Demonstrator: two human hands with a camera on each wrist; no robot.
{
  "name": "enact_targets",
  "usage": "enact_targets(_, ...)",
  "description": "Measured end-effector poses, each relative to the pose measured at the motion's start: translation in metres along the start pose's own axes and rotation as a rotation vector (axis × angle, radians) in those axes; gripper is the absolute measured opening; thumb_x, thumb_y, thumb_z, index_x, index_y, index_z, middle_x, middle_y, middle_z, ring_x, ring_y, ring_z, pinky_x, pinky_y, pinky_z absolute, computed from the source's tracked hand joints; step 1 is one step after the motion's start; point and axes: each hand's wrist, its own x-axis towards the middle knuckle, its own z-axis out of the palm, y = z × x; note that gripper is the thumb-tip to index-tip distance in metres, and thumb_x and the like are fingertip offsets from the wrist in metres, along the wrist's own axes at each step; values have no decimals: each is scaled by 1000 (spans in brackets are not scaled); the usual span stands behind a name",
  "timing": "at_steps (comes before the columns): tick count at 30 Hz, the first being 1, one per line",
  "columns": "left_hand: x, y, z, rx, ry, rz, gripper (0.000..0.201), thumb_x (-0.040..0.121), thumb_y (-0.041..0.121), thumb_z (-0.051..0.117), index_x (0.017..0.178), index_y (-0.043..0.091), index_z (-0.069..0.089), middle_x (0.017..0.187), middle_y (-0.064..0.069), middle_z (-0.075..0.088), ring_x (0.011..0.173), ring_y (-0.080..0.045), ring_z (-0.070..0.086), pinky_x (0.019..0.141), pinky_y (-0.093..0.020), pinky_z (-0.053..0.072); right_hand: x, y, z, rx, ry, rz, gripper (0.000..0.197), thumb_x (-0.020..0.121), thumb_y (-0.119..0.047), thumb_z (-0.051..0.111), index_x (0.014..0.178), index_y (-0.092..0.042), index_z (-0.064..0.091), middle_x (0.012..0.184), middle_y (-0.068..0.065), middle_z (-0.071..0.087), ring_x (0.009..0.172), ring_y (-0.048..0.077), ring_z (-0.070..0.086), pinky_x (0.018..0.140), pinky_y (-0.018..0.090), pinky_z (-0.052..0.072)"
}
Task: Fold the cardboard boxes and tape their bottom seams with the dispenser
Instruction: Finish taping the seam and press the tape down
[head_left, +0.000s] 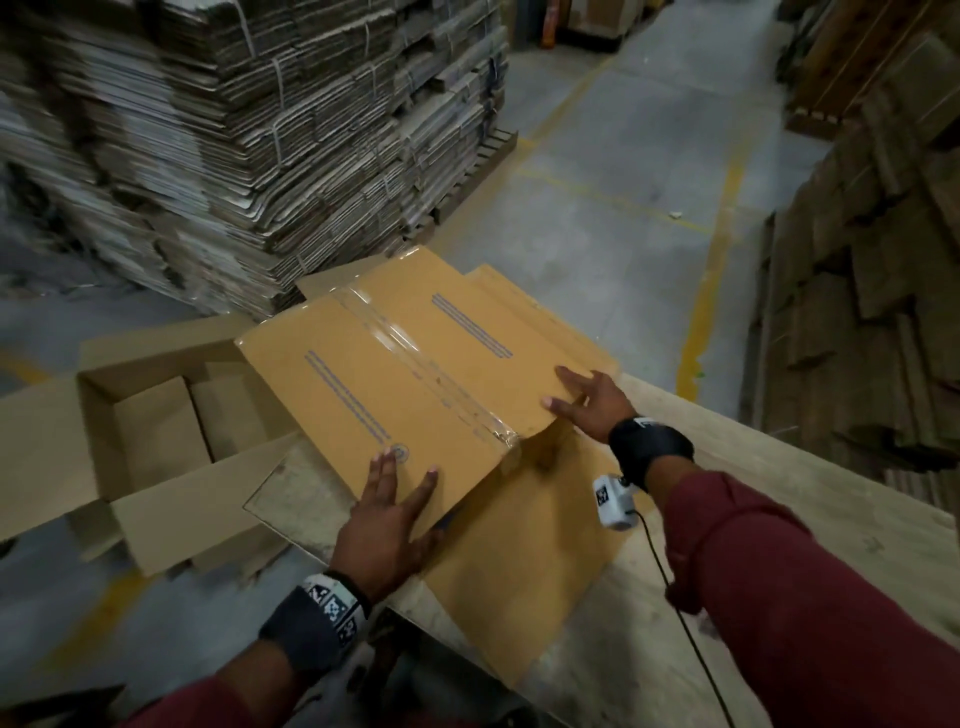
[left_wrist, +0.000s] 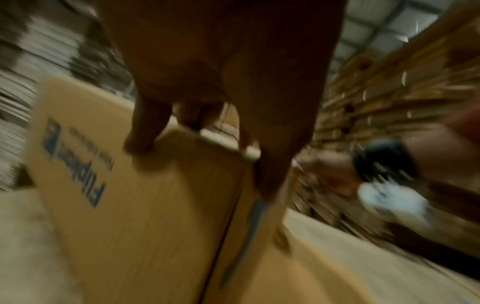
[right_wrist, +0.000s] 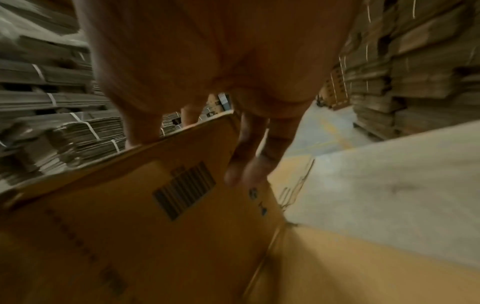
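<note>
A yellow-brown cardboard box (head_left: 337, 374) stands tilted on the table's far-left corner, its bottom turned up. Clear tape (head_left: 415, 353) runs along the bottom seam. My left hand (head_left: 400, 483) lies on the near corner, straight fingers spread over the top face. My right hand (head_left: 582, 400) presses the right corner with spread fingers. In the left wrist view, the left hand's fingers (left_wrist: 140, 142) reach over the box (left_wrist: 130, 205) edge. In the right wrist view, fingers (right_wrist: 241, 164) lie against the barcode side of the box (right_wrist: 130, 236). No tape dispenser is in sight.
A flat cardboard sheet (head_left: 519, 597) lies under the box on the wooden table (head_left: 779, 467). An open, erected box (head_left: 145, 415) sits on the floor at left. Strapped stacks of flat cartons (head_left: 260, 130) rise behind on a pallet. More stacks (head_left: 883, 260) line the right side.
</note>
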Motion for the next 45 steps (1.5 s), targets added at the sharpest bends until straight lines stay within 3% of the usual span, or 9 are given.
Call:
enact_targets(9,44,-73,-71,60,-181,234,95,74,80,34,160,40,28,170,-11,-10,158,-25,-8,128,-34,13,-54,19,85,-94,219,-52,60,86,-64,66,139,-38,55,137,1,52,120,26,58,96,39,52)
enact_targets(14,82,-88,-77,23,-178,346,74,92,52,65,159,34,38,169,-9,-13,157,-23,-13,128,-36,17,-40,9,86,222,502,60,35,74,-77,66,85,-44,65,115,3,52,105,30,61,95,48,53)
enact_targets(17,104,-103,-87,-27,-209,384,69,94,38,73,156,31,45,169,-7,-10,157,-21,-11,128,-33,11,2,-11,61,469,622,148,55,73,-80,69,115,-45,61,131,10,52,120,32,55,106,48,47)
enact_targets(20,145,-125,-110,-43,-215,433,70,89,31,78,153,30,49,171,-6,-3,158,-19,-2,128,-36,16,38,-40,45,396,358,110,86,81,-62,77,153,-32,42,157,-2,41,141,20,42,113,34,36)
enact_targets(27,168,-156,-131,18,-198,564,63,89,51,76,146,33,58,172,-3,13,156,-15,22,122,-36,35,14,-50,58,438,357,192,70,77,-48,85,140,-33,60,146,0,57,134,24,53,109,39,47)
enact_targets(32,144,-148,-93,-72,-195,671,70,87,53,69,152,37,49,173,6,8,159,-13,11,115,-66,35,-71,-8,84,414,396,304,83,69,-74,77,143,-47,52,141,4,59,126,23,57,106,39,49)
enact_targets(35,138,-115,-79,-54,-292,666,84,83,40,79,157,40,39,171,14,0,157,-5,1,118,-68,28,-103,12,75,415,410,359,93,61,-85,74,143,-46,52,144,3,57,129,21,56,109,42,48)
enact_targets(38,130,-74,-76,-29,-376,606,83,89,40,78,159,39,33,167,19,-5,155,-1,-6,122,-69,14,-130,25,57,435,354,370,86,70,-57,86,147,-36,52,145,-4,54,126,11,50,107,31,43)
enact_targets(45,94,32,-81,219,-254,573,73,91,69,58,152,30,47,165,0,38,157,-19,23,121,-70,6,-159,44,55,401,329,300,95,53,-59,89,140,-36,59,131,-7,55,120,8,52,100,22,42)
